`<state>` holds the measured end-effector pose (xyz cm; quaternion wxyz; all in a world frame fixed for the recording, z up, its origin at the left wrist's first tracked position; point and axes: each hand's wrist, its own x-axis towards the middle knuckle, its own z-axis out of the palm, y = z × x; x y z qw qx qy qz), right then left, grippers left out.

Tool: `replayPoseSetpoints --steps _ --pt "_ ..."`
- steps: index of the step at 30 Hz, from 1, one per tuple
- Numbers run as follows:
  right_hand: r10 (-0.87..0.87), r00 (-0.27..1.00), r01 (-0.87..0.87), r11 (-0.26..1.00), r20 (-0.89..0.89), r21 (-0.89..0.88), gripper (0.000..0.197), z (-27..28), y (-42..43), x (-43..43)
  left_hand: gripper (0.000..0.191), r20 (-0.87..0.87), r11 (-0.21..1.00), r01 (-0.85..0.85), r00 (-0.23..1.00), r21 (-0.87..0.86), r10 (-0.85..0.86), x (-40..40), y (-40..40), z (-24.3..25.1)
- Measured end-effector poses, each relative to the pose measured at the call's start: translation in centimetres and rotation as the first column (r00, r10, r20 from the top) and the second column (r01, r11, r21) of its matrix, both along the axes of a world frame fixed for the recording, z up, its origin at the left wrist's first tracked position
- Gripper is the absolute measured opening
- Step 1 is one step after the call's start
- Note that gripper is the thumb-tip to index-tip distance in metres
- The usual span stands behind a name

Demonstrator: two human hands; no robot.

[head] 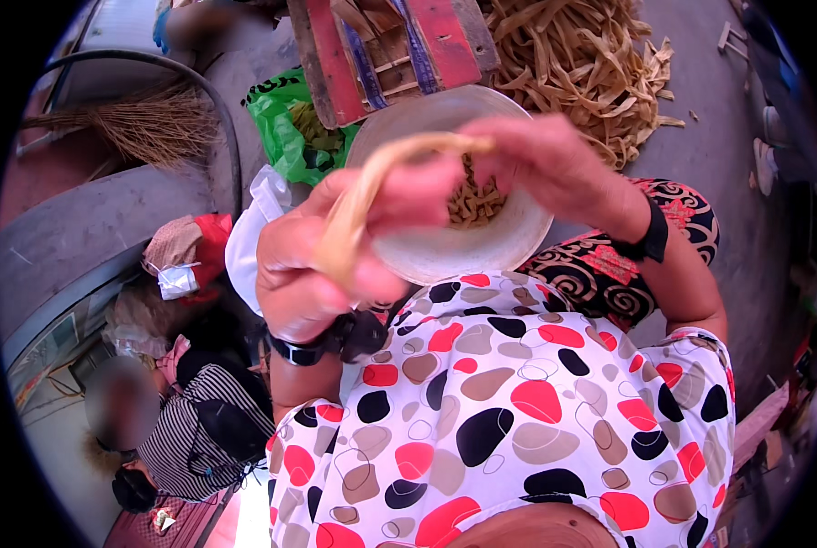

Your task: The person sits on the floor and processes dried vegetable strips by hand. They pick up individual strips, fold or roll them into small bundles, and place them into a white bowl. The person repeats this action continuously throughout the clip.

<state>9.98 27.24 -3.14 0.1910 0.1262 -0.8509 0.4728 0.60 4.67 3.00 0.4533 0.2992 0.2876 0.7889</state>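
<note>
A pale yellow dried plant strip arches between my two hands above a wide whitish basin. Its near end is pinched in the fingers of my left hand, while my right hand grips the far end. Both hands are blurred. Inside the basin lie many short cut pieces of similar tan material, partly hidden behind my fingers. Beyond the basin's far rim stands a small red-painted wooden bench with blue straps along it.
Long tan strips form a heap on the floor at upper right. Left of the basin are a green plastic bag, a twig broom and a black hose. A person in a striped top is at lower left; another person's shoes show at far right.
</note>
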Motion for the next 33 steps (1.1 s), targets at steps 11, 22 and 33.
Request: replayPoseSetpoints --steps 11,22,33 --pt "0.516 0.629 0.243 0.581 0.582 -0.777 0.034 2.0 -2.4 2.6 0.02 -0.98 0.859 -0.51 -0.145 -0.043 -0.135 2.2 1.8 -1.8" --pt "0.55 0.724 0.209 0.402 0.417 -0.892 0.01 0.8 -2.5 2.5 0.012 -0.94 0.61 -0.754 -0.338 0.243 -0.044 2.5 0.9 -3.4" --pt "0.337 0.876 0.072 0.619 0.346 -0.782 0.042 1.2 -3.1 0.5 0.014 -0.606 0.687 -0.551 0.77 -0.474 0.2 1.9 2.0 -4.2"
